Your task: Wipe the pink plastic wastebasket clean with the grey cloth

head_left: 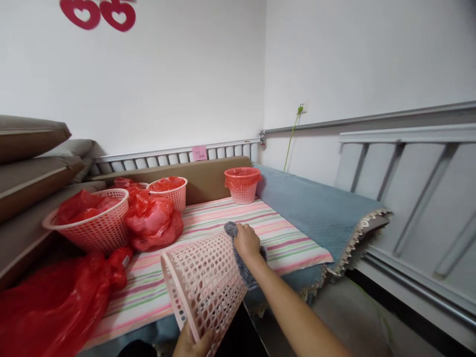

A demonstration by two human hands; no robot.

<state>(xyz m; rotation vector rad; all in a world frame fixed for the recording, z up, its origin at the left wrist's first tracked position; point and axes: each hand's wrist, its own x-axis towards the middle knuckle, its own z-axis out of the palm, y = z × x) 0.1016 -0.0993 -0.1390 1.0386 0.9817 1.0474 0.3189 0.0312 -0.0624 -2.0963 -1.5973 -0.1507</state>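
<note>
A pink perforated plastic basket (pixel 208 277) lies tilted on its side in front of me, its rim toward the lower left. With thumb and fingers, my left hand (pixel 195 342) grips it low by the rim at the bottom edge of the view. My right hand (pixel 247 242) is closed on a grey cloth (pixel 243 267), pressed against the basket's bottom end. Part of the cloth hangs below that hand. The basket's inside is mostly hidden.
Red-bag-lined baskets (pixel 111 225) and a knotted red bag (pixel 154 223) stand left; another lined basket (pixel 242 191) is at the back. Loose red plastic bags (pixel 55 302) lie front left. A striped mat (pixel 208 218), stacked cushions (pixel 33 183) and a blue cover (pixel 305 198) surround them.
</note>
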